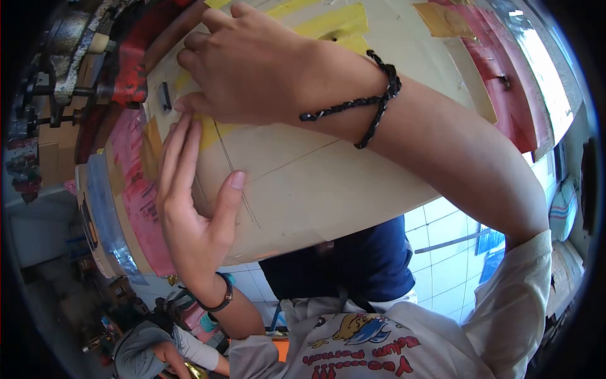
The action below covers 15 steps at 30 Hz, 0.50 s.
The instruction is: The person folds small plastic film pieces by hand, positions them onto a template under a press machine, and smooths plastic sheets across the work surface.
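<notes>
A large beige sheet (303, 189) with thin drawn lines and strips of yellow tape (338, 25) spans the middle of the view. My left hand (196, 202) lies on its left part, fingers stretched out and thumb apart. Farther up, my right hand (252, 76) rests on the sheet with its fingers bent but spaced apart and nothing visible between them. Its thumb is beside or touching my left fingertips. Close to that thumb is a small dark strip (165, 96) near the sheet's left edge.
Red and black metal machinery (129, 76) stands at the upper left. Pink sheeting (142, 196) and blue tape (110, 215) run along the left side. A co-worker's arm (202, 354) shows at lower left. Dark blue cloth (379, 259) hangs below the sheet, over white floor tiles (442, 240).
</notes>
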Motion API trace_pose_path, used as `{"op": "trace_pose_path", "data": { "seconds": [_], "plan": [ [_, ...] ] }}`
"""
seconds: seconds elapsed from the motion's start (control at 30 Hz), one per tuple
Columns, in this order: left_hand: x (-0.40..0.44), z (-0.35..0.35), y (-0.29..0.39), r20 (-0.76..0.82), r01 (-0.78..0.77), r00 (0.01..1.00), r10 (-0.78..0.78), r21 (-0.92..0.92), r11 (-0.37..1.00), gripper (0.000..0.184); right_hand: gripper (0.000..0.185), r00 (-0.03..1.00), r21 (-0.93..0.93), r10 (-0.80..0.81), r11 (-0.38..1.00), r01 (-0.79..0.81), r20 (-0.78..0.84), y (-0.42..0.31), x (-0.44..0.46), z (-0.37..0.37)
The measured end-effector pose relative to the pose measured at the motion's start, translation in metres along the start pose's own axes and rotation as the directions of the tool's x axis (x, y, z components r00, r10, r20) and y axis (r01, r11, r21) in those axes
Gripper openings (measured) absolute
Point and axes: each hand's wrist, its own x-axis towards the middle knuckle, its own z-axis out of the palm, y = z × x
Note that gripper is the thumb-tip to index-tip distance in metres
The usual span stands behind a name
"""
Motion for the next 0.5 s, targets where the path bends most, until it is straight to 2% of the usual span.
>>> {"op": "trace_pose_path", "data": {
  "seconds": [0.1, 0.2, 0.3, 0.4, 0.5],
  "plan": [
    [0.0, -0.001, 0.001, 0.006, 0.014, 1.0, -0.014, 0.008, 1.0, 0.065, 0.06, 0.999, 0.047, 0.001, 0.999, -0.002, 0.032, 0.001, 0.001, -0.001],
    [0.0, 0.0, 0.0, 0.002, 0.022, 1.0, -0.022, -0.018, 1.0, 0.065, 0.06, 0.996, -0.022, 0.001, 1.0, 0.001, 0.092, 0.0, 0.0, -0.003],
    [0.001, 0.0, -0.001, 0.0, 0.03, 1.0, -0.03, -0.013, 0.999, 0.064, 0.069, 0.992, 0.006, 0.007, 1.0, -0.008, 0.129, -0.001, 0.002, -0.006],
    [0.003, 0.001, -0.003, -0.014, 0.049, 0.999, -0.05, -0.052, 0.997, 0.063, 0.06, 0.997, 0.116, -0.068, 0.991, 0.062, 0.047, 0.006, -0.007, -0.014],
    [0.003, 0.001, -0.004, -0.015, 0.038, 0.999, -0.039, -0.07, 0.997, 0.062, 0.059, 0.996, 0.095, -0.067, 0.993, 0.072, -0.056, 0.005, -0.011, -0.007]
  ]
}}
